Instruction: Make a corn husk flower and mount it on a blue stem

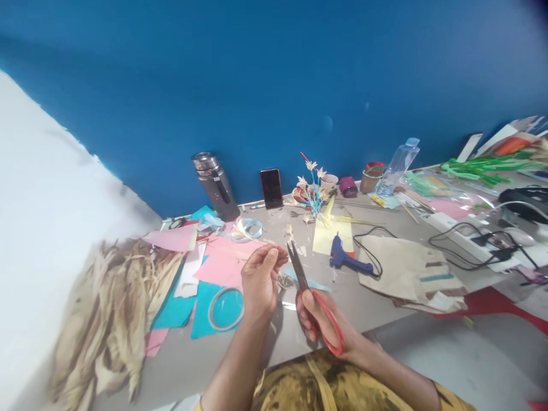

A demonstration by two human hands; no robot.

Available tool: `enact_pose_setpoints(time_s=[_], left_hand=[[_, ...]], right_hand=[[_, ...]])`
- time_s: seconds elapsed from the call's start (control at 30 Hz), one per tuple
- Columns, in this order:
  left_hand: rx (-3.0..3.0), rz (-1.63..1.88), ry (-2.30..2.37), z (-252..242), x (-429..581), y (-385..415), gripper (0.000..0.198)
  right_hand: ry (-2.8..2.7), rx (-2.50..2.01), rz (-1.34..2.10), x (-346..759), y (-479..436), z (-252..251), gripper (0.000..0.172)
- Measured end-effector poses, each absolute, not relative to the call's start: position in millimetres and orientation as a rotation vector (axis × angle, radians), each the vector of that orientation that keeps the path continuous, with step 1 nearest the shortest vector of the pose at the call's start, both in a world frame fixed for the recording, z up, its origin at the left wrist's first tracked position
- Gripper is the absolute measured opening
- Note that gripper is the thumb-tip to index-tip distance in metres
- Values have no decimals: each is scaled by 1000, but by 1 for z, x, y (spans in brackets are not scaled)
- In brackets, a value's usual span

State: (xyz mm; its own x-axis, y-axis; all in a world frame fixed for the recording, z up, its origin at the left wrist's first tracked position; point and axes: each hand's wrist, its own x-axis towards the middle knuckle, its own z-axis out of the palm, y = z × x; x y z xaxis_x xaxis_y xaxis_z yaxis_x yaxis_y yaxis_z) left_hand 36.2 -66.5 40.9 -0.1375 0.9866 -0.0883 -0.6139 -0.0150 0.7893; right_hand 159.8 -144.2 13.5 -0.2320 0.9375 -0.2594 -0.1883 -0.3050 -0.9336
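My right hand (pixel 327 322) grips a pair of scissors (pixel 299 273) by the red handles, with the blades pointing up and slightly parted. Close to the blade tips, my left hand (pixel 262 279) is closed in a pinch. Whatever its fingertips hold is too small to make out. Pale scraps (pixel 289 231) lie on the grey table (pixel 342 302) just beyond the hands, and a small tangle of fibres (pixel 286 281) lies between them. Farther back stand small pale flowers (pixel 311 166) on blue stems. A blue glue gun (pixel 349 261) lies right of the scissors.
Dried husks (pixel 120 319) hang over the left edge, beside pink paper (pixel 226 262), blue sheets and a tape roll (pixel 226 309). A thermos (pixel 216 188) and a phone (pixel 271 188) stand by the wall. Rightward are a beige cloth (pixel 402 265), a power strip (pixel 466 240) and cables.
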Motion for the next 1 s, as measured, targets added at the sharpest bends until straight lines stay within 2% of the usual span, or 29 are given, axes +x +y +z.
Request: enact_pose_setpoints(time_s=[1.0], left_hand=[[683,1498,773,39,47,-70,23]], right_hand=[[-743,-1029,1702,162,-137,4,68]])
